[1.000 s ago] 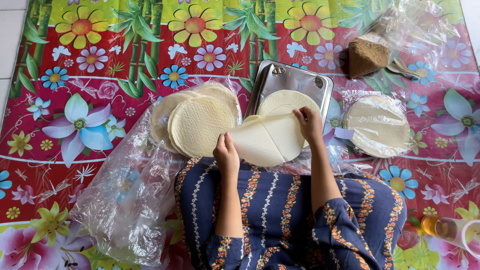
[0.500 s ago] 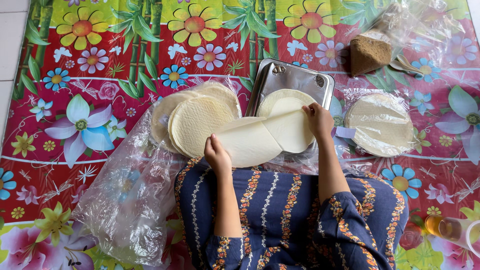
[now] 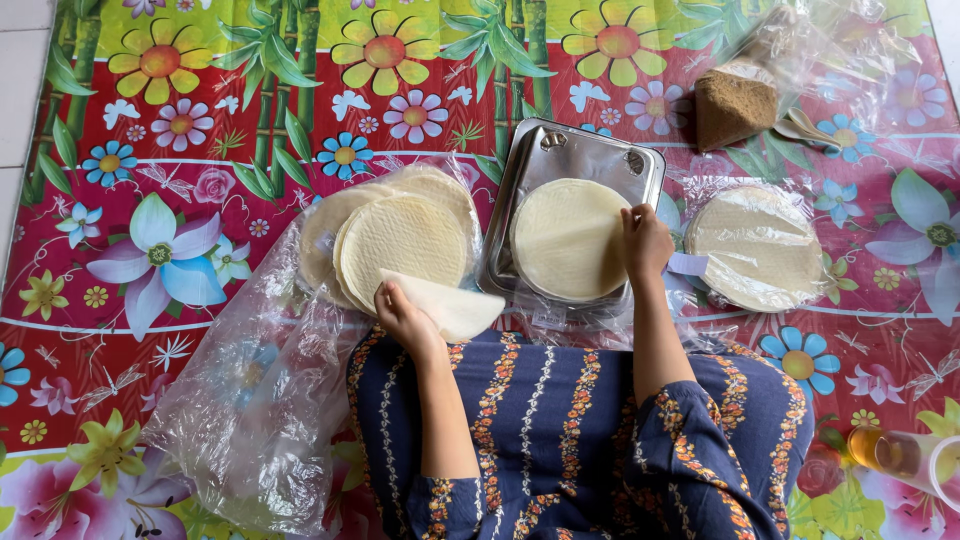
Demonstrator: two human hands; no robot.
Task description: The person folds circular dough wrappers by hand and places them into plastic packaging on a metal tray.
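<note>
Left hand: the left hand (image 3: 405, 318), just left of the frame's centre, has its fingers closed in a pinch on the edge of a folded wrapper (image 3: 450, 305), a pale thin round doubled into a half-moon.
Folded wrapper: it lies at centre frame, its curved edge toward the lower right, overlapping the lower rim of the stack of wrappers (image 3: 395, 240) and reaching toward the tray.
Right hand: the right hand (image 3: 645, 240), right of centre, rests with fingers spread flat on the right edge of the round wrapper (image 3: 568, 238) in the tray; it pinches nothing.
Tray: a metal tray (image 3: 545, 150) with rounded corners sits at upper centre, tilted slightly, the round wrapper covering most of its floor.
Stack of wrappers: several pale discs fanned on an opened clear plastic bag (image 3: 250, 410), which trails to the lower left.
Sealed pack: a second pile of wrappers in plastic wrap (image 3: 760, 245) lies just right of the right hand.
Upper right: a clear bag of brown powder (image 3: 735, 100).
Lower right corner: a cup of amber liquid (image 3: 900, 455), partly cut off by the frame.
Ground: a flowered mat (image 3: 150, 150) in red, green and yellow.
Lap: dark blue patterned cloth (image 3: 560, 420) at bottom centre.
</note>
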